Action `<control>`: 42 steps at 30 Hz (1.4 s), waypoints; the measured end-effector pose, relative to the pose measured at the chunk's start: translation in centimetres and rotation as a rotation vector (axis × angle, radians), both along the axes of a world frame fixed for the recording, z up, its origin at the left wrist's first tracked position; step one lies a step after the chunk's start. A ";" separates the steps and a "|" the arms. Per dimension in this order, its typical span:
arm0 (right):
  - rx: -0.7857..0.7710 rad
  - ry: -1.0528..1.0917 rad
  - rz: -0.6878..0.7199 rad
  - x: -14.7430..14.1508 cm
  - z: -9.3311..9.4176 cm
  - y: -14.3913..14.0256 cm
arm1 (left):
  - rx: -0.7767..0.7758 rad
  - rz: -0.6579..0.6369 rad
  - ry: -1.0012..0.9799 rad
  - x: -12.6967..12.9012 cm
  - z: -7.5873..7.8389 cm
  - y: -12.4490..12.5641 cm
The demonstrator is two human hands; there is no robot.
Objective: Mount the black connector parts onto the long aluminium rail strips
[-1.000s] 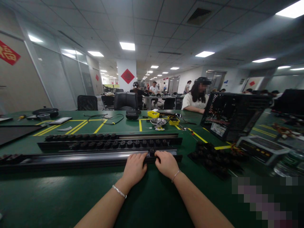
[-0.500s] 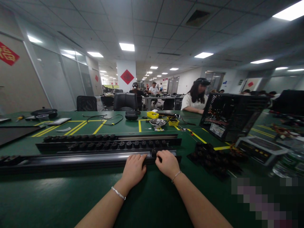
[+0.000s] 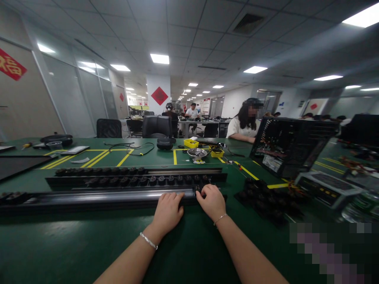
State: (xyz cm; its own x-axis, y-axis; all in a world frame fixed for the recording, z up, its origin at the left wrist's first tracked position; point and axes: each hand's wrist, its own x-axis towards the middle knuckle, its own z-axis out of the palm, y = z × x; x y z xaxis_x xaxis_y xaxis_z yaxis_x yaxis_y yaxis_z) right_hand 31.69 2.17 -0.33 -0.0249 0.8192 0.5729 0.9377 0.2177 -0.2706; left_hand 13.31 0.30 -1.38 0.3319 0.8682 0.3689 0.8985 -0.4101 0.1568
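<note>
A long black rail point(image 3: 112, 196) with a shiny metal channel lies across the table in front of me. My left hand point(image 3: 168, 211) grips its near edge, fingers laid over the top and thumb apart on the near side. Close to the rail's right end, my right hand point(image 3: 211, 202) pinches a small black wheel-like part point(image 3: 198, 190) sitting in the channel; the fingers partly cover it. Two more black wheel-like parts point(image 3: 18, 197) sit at the rail's far left. Just behind lies a second rail point(image 3: 65, 182), and black round parts point(image 3: 152, 180) line up along it.
A pile of black parts point(image 3: 266, 199) lies right of the rails. Beyond it are an open computer case point(image 3: 299, 146), a power supply point(image 3: 328, 187) and a plastic bottle point(image 3: 363, 207). A metal bowl point(image 3: 197, 154) and yellow bins point(image 3: 191, 143) stand behind. A co-worker point(image 3: 244, 122) sits across the table.
My right hand and the small black part have shifted slightly to the right along the rail. My left hand stays in nearly the same place.
</note>
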 end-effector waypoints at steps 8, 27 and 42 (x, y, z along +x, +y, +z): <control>-0.071 0.087 -0.126 -1.6 -0.2 0.5 | -0.017 0.011 -0.007 0.1 0.2 0.0; -0.151 0.166 -0.239 -1.3 0.2 0.5 | 0.016 0.008 -0.011 0.1 0.1 0.0; -0.128 0.165 -0.333 0.2 -0.2 0.8 | -0.025 0.008 -0.016 0.0 0.3 -0.1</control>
State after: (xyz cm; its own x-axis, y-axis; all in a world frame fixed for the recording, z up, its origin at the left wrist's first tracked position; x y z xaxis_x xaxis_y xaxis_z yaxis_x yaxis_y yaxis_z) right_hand 31.91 3.01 -0.51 0.3384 0.8321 0.4395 0.8929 -0.1365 -0.4291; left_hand 13.35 0.21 -1.09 0.3190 0.8800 0.3520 0.8991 -0.3984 0.1813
